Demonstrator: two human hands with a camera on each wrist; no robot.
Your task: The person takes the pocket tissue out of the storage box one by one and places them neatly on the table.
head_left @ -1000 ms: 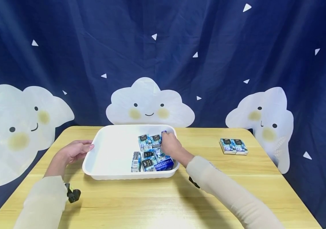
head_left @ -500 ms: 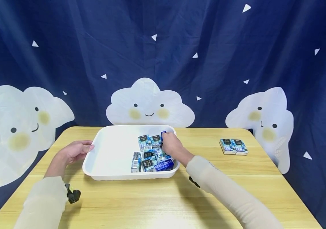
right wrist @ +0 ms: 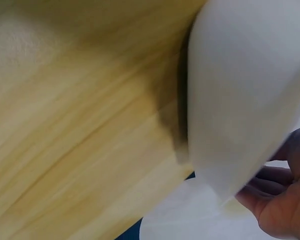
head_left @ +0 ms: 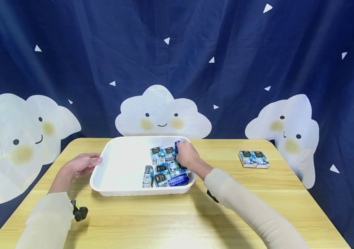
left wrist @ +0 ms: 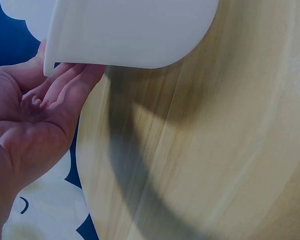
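A white tray [head_left: 121, 162] sits on the table, its right half filled with several small blue floral packs [head_left: 161, 178] that look like pocket tissues. My left hand [head_left: 85, 164] holds the tray's left rim, thumb above and fingers beneath, as the left wrist view also shows. Inside the tray's right end, my right hand [head_left: 189, 155] pinches a dark blue tissue pack [head_left: 177, 146], mostly hidden behind the fingers. In the right wrist view the tray wall [right wrist: 240, 100] covers the fingertips of that hand.
Two more tissue packs [head_left: 253, 159] lie side by side at the table's back right. The wooden table [head_left: 152, 221] backs onto a dark blue curtain [head_left: 177, 62] printed with white clouds.
My right hand has shifted very slightly, and the pack beneath its wrist lies a little differently. The left hand and the tray have stayed almost still.
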